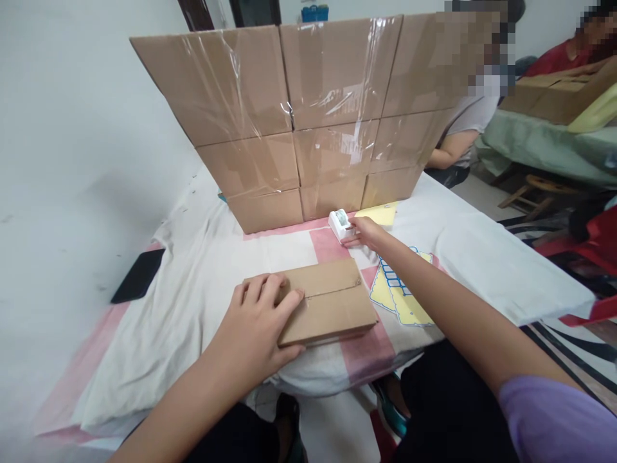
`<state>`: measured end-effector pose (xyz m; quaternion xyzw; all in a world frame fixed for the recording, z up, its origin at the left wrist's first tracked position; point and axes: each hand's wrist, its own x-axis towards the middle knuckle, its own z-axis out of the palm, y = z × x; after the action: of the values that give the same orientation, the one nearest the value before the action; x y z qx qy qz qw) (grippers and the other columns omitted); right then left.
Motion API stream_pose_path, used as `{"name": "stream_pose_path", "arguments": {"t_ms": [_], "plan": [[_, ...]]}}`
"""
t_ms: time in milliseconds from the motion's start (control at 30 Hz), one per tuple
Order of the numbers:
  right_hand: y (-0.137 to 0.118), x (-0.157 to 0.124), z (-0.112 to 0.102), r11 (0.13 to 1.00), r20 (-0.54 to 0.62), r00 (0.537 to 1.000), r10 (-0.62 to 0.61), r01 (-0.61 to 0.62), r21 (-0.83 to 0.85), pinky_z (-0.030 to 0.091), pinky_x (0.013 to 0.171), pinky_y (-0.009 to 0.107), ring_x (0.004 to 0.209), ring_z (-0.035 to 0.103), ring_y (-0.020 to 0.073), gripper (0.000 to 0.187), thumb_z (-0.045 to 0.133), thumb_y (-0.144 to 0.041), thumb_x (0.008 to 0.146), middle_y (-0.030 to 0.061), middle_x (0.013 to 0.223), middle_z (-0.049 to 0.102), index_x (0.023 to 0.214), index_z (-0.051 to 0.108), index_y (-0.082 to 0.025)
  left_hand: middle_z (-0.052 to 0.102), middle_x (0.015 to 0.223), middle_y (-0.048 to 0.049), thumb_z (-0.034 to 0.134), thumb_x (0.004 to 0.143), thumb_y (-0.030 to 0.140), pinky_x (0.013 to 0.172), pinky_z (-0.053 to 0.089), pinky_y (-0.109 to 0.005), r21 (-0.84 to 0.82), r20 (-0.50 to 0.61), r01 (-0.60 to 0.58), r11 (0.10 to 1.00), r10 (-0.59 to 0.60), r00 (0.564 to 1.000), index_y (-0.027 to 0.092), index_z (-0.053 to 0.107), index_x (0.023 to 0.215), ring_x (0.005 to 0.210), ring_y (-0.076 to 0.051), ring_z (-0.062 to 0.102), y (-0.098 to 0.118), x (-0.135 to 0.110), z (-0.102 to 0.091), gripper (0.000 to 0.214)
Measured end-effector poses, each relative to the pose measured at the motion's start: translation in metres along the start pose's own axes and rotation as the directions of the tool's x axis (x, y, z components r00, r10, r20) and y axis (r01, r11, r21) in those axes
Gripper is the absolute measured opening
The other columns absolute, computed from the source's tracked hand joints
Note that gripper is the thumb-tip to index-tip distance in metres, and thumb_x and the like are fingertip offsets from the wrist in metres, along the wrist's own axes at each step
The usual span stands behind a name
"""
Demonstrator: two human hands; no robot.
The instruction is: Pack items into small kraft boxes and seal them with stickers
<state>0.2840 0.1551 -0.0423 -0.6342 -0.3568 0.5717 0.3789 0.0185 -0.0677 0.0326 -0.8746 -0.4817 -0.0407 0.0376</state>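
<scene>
Left hand (260, 321): released and laid flat, palm down, on the left end of the flat cardboard box (332, 302). The fingers are spread over the top face and the thumb lies along the near edge.
Flat cardboard box: lies closed on the counter (482, 257) straight in front of the person. It sits partly on the white cloth and partly on a pink stripe, with its right half bare of the hand.
Right hand (369, 233): stretched forward past the box, fingertips against the right side of the small white device (339, 224). Whether the fingers pinch it or only touch it cannot be told.
Small white device: stands on the pink stripe just in front of the cardboard wall (313, 109). It is beyond the box and well apart from the left hand.
Label sheets (405, 302): yellow with blue-edged squares, fanned on the cloth just to the right of the box. The right forearm passes over them.
Yellow sheet (383, 213): lies flat at the foot of the wall, just beyond the right hand.
Cardboard wall: taped boxes stacked in rows, upright across the far side of the counter.
Black phone (139, 275): lies at the left edge of the counter, well apart from both hands.
Other person (456, 145): seated behind the right end of the wall, with a forearm in view.
</scene>
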Motion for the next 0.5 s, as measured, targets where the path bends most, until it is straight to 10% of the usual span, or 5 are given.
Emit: {"name": "stream_pose_path", "arguments": {"t_ms": [500], "plan": [[0.029,-0.005,0.008,0.964,-0.114,0.97,-0.215,0.229,0.134,0.06,0.058,0.022,0.055,0.066,0.0127,0.023,0.05,-0.032,0.103,-0.0039,0.061,0.05,0.086,0.051,-0.016,0.054,0.131,-0.0154,0.081,0.072,0.046,0.095,0.042,-0.055,-0.048,-0.047,-0.012,0.999,0.009,0.999,0.025,0.06,0.127,0.12,-0.04,0.047,-0.005,-0.004,0.006,0.063]]}}
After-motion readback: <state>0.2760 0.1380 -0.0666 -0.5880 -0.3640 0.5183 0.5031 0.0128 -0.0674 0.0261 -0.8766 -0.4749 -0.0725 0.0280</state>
